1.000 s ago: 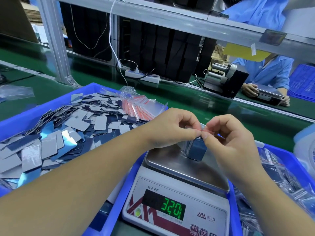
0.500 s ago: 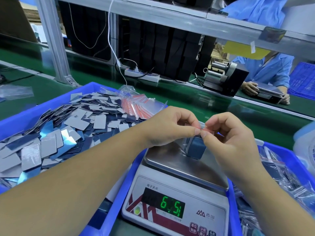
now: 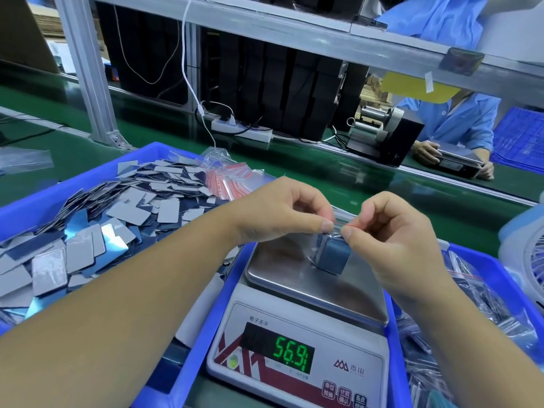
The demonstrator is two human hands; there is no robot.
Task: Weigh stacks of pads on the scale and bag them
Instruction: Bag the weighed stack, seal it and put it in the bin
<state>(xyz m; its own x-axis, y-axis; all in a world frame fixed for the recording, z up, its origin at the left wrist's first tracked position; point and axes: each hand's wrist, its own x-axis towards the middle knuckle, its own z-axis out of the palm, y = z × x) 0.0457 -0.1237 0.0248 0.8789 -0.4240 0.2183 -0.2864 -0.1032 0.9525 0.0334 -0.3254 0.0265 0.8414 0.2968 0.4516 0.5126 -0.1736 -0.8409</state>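
A stack of blue-grey pads (image 3: 332, 256) stands inside a clear zip bag with a red seal line (image 3: 338, 223) on the steel pan of the scale (image 3: 294, 278). My left hand (image 3: 279, 210) pinches the bag's top edge from the left. My right hand (image 3: 394, 237) pinches the same edge from the right, thumb tips almost meeting. The scale's green display (image 3: 291, 354) reads 56.9. Loose pads (image 3: 88, 231) fill the blue bin (image 3: 153, 151) at my left.
A bundle of empty red-striped zip bags (image 3: 226, 181) lies at the left bin's far corner. A blue bin at the right (image 3: 497, 269) holds filled bags. A white fan (image 3: 527, 248) stands at the right edge. Across the green belt (image 3: 323, 175), another person works at a scale.
The scale reading went from 32.0 to 6.5 to 56.9. My two hands stay on the bag's top edge, fingertips shifting slightly along the seal.
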